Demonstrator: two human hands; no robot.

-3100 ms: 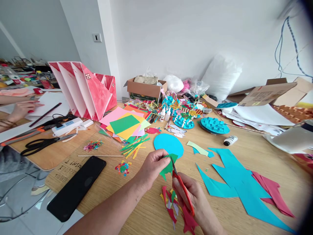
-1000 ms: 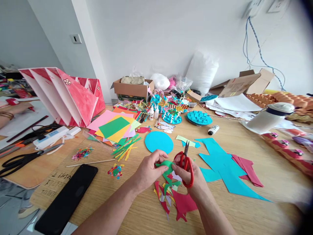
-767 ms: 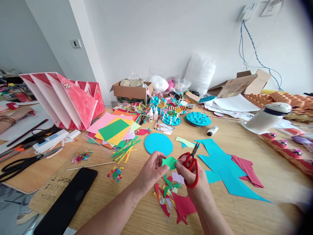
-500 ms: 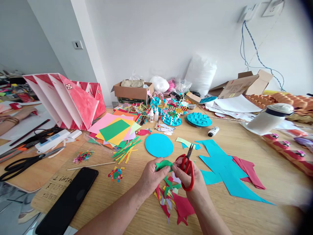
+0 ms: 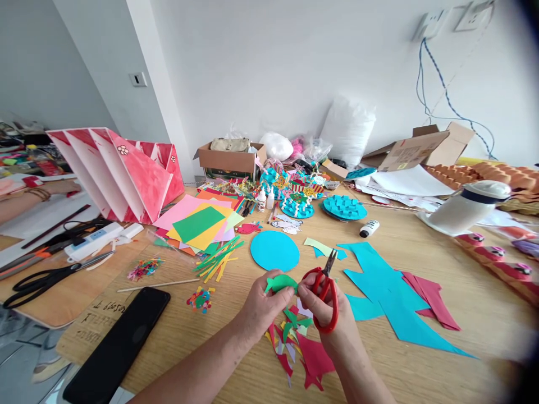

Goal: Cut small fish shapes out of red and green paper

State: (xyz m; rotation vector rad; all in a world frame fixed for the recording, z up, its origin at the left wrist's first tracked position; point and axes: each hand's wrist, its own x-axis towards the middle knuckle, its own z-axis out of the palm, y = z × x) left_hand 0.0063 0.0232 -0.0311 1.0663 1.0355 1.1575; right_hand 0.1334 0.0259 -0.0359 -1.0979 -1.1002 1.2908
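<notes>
My left hand (image 5: pixel 263 306) pinches a small green paper cut-out (image 5: pixel 279 282) above the wooden table (image 5: pixel 421 365). My right hand (image 5: pixel 326 314) has its fingers through the red handles of a pair of scissors (image 5: pixel 324 283), blades pointing up and away, and its fingertips also touch the green piece. Under both hands lies a heap of red, green and yellow paper scraps (image 5: pixel 298 350). A blue paper circle (image 5: pixel 274 251) lies just beyond my hands.
Blue and red offcuts (image 5: pixel 396 297) lie to the right, a black phone (image 5: pixel 118 345) at the near left, coloured sheets (image 5: pixel 197 224) and paper strips (image 5: pixel 219 255) beyond. Black scissors (image 5: pixel 42 279) and another person's arm (image 5: pixel 25 199) are far left. Boxes and crafts crowd the back.
The scissors have stopped cutting and now point upward in my right hand. Both hands have turned and handled the green piece, and the cut-off scraps have dropped onto the heap.
</notes>
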